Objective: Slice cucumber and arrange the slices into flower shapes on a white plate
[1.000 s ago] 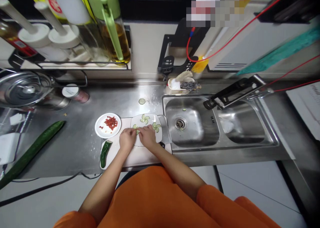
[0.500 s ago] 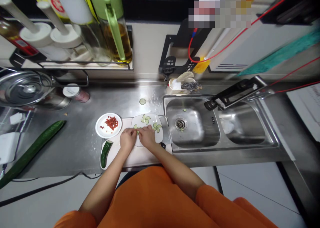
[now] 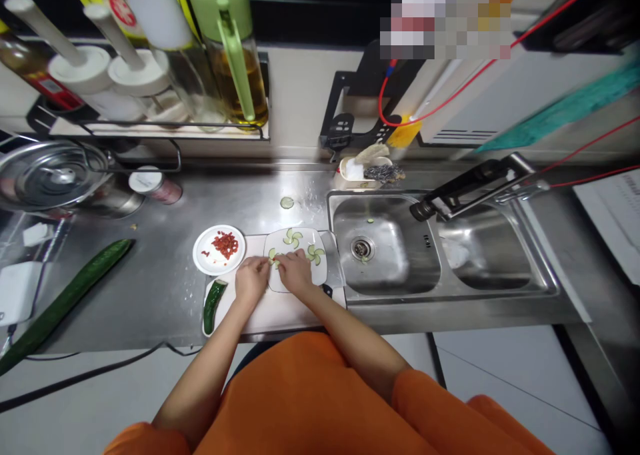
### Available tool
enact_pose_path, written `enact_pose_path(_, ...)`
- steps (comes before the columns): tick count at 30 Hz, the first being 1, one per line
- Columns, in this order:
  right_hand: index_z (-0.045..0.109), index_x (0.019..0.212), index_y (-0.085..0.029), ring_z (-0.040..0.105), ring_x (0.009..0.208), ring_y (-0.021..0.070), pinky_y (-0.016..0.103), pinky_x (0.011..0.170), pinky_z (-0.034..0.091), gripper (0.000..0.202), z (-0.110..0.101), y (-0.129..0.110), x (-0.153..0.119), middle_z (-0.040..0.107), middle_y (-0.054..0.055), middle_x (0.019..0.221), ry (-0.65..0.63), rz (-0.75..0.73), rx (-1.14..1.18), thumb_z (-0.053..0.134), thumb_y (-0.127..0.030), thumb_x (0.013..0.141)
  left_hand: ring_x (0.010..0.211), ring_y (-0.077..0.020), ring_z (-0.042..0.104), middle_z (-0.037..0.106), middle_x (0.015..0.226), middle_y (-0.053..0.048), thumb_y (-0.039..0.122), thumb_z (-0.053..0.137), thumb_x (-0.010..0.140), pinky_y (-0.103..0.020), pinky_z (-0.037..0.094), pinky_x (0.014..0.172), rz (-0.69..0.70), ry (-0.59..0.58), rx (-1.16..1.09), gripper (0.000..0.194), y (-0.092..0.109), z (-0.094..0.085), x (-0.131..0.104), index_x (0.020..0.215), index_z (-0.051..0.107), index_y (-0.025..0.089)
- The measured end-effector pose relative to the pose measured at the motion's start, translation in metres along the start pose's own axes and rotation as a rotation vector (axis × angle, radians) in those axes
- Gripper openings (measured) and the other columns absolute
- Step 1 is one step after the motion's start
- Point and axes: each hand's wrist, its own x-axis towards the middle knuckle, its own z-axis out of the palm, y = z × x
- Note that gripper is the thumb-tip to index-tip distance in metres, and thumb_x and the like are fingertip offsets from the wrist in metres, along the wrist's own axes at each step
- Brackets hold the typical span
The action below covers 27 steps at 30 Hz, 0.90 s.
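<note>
A white square plate (image 3: 300,283) carries thin cucumber slices (image 3: 293,236) laid in small pinwheels. Over its lower middle is my right hand (image 3: 296,273), fingers drawn together at the cucumber slices near the left rim. A tiny red fleck shows at those fingertips; whether they grip it is unclear. My left hand (image 3: 251,278) is closed just off the plate's left edge, its fingertips pinched together, and what they hold, if anything, is hidden. Under the plate lies a white cutting board (image 3: 257,318). Left of it, a round white plate (image 3: 205,262) bears chopped red pieces (image 3: 226,244).
A cut cucumber piece (image 3: 214,306) rests on the board's left end. Farther left lies a long cucumber (image 3: 75,298). A knife's blade and black handle (image 3: 327,290) show by the square plate. On the right is a double sink (image 3: 395,242); a single slice (image 3: 287,202) lies behind.
My left hand has drawn back slightly to the left, opening a gap between the two hands. My right hand stays at the slices near the left rim.
</note>
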Motion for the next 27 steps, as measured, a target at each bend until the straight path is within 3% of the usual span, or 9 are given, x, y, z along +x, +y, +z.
enact_pose_path(9, 0.06, 0.118, -0.027, 0.039, 0.108, 0.0252, 0.034, 0.079, 0.032, 0.033, -0.01, 0.0, -0.005, 0.063, 0.005, 0.111, 0.034, 0.027, 0.025, 0.044, -0.025, 0.09, 0.08, -0.0176, 0.062, 0.069, 0.084, -0.005, 0.03, 0.053, 0.079, -0.028, 0.047, 0.08, -0.07, 0.07, 0.005, 0.023, -0.006, -0.016, -0.004, 0.087, 0.072, 0.02)
enact_pose_path(17, 0.062, 0.116, -0.025, 0.041, 0.108, 0.0256, 0.035, 0.079, 0.032, 0.031, -0.015, 0.008, -0.02, 0.064, 0.006, 0.107, 0.064, 0.08, 0.046, 0.045, -0.026, 0.09, 0.082, -0.0231, 0.062, 0.068, 0.091, -0.01, 0.037, 0.047, 0.081, -0.033, 0.045, 0.078, -0.375, 0.152, 0.273, 0.034, -0.044, -0.049, -0.007, 0.093, 0.071, 0.018)
enact_pose_path(27, 0.065, 0.111, -0.027, 0.041, 0.108, 0.025, 0.035, 0.08, 0.034, 0.028, -0.008, 0.006, -0.032, 0.065, 0.005, 0.107, 0.056, 0.061, 0.006, 0.044, -0.028, 0.091, 0.085, -0.0248, 0.061, 0.068, 0.094, -0.014, 0.035, 0.047, 0.079, -0.033, 0.044, 0.076, -0.471, 0.095, 0.33, 0.034, -0.049, -0.044, 0.014, 0.096, 0.072, 0.016)
